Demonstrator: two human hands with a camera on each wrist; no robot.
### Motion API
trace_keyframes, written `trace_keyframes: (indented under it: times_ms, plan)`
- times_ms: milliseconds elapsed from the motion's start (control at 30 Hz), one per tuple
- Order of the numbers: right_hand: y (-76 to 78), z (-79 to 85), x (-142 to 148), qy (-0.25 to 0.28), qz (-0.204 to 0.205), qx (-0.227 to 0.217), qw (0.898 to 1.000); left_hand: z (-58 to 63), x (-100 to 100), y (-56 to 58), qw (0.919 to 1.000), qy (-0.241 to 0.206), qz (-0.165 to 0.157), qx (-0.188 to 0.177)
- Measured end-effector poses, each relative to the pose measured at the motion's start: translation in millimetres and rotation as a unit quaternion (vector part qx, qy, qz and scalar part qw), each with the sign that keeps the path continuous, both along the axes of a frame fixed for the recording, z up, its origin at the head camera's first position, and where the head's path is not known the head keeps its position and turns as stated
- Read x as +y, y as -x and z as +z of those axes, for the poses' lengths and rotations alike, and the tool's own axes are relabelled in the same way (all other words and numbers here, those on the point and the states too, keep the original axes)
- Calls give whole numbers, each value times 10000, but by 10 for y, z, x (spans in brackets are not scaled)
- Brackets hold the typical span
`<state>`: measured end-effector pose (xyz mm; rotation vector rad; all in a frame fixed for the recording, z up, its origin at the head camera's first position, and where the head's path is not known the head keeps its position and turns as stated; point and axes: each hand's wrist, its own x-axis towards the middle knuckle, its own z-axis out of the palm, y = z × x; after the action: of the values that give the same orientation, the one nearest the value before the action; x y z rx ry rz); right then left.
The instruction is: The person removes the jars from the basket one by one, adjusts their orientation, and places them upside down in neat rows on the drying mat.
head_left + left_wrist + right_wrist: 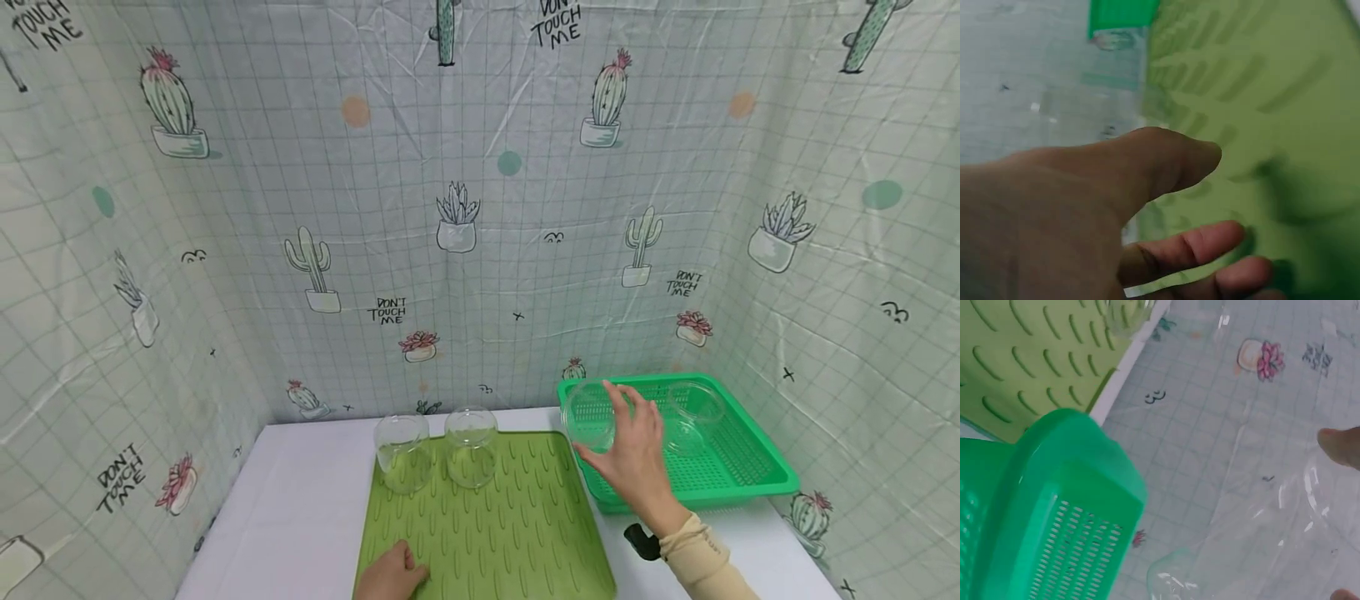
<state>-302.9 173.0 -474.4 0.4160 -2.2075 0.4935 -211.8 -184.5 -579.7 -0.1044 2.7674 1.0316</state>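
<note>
My right hand (637, 458) grips a clear cup (587, 417) between thumb and fingers, above the left side of the green basket (765, 454). In the right wrist view, the same cup (1260, 537) shows as a see-through shape beside the basket's corner. Another clear cup (684, 437) sits inside the basket. Two more cups, a left one (405, 467) and a right one (471, 462), stand side by side at the back of the green mat (525, 533). Over the mat's front left part, my left hand (392, 573) holds nothing, its fingers loosely bent.
A white table (300, 500) carries the mat and the basket, the basket at the right of the mat. Patterned cloth (510, 250) hangs behind and at both sides. A black strap (642, 542) shows at my right wrist.
</note>
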Motion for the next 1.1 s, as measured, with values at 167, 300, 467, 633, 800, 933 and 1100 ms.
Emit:
trace_keyframes:
  times_ms: [167, 300, 467, 633, 800, 933, 1100]
  plan:
    - [-76, 31, -115, -627, 96, 243, 9977, 418, 120, 185, 9932, -989, -286, 546]
    - [-129, 44, -208, -990, 202, 315, 9944, 790, 326, 333, 9792, -1782, -312, 922]
    - [-185, 27, -314, -1430, 263, 319, 9889, 1096, 663, 426, 9560, -2484, -884, 1287]
    - [-255, -5, -422, -1661, 336, 319, 9850, 1154, 955, 485, 9339, -2784, -1634, 1537]
    - [-309, -22, -518, -1781, 489, 370, 9821, 1108, 1105, 522, 9193, -3130, -1874, 1474]
    - [-327, -26, -557, -1842, 566, 413, 9804, 1076, 1150, 536, 9127, -3331, -1905, 1408]
    - [-346, -22, -595, -1903, 679, 487, 9782, 1060, 1155, 553, 9083, -3433, -1891, 1462]
